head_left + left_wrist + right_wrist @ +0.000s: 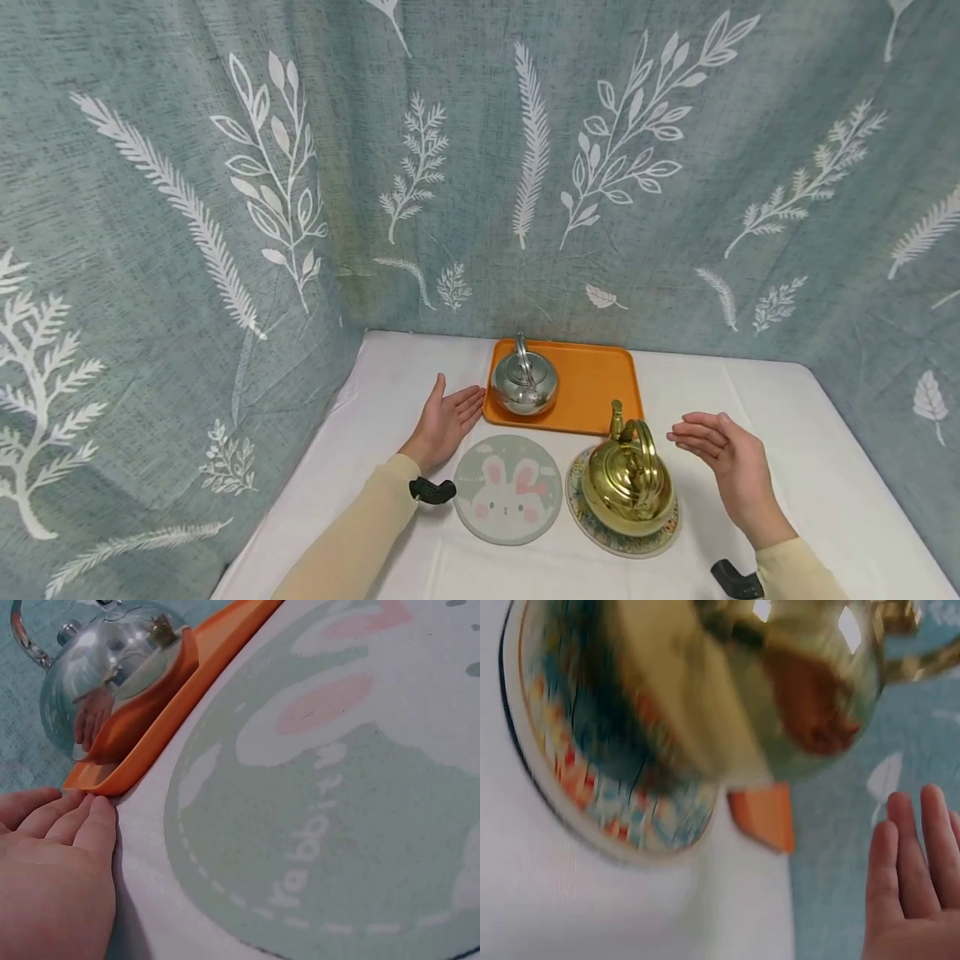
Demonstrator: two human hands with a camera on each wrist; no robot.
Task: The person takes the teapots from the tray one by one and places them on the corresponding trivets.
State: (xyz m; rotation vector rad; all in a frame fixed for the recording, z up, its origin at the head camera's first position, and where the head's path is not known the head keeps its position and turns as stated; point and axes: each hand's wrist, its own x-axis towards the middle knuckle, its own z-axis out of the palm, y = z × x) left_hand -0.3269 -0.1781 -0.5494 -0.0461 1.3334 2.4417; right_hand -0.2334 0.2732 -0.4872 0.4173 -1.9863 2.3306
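Observation:
A silver teapot sits on the left part of an orange tray. My left hand is beside the tray's left edge, palm up, fingers straight; in the left wrist view its fingertips are at the tray's corner, and I cannot tell if they touch. A gold teapot stands on a round patterned mat, its spout toward the tray. To its right my right hand hovers with fingers extended, apart from the pot and holding nothing.
Between the left forearm and the gold teapot lies a round green rabbit mat. A white cloth covers the table. Blue-green leaf-patterned curtains enclose the back and sides. Dark wrist devices are worn on both arms.

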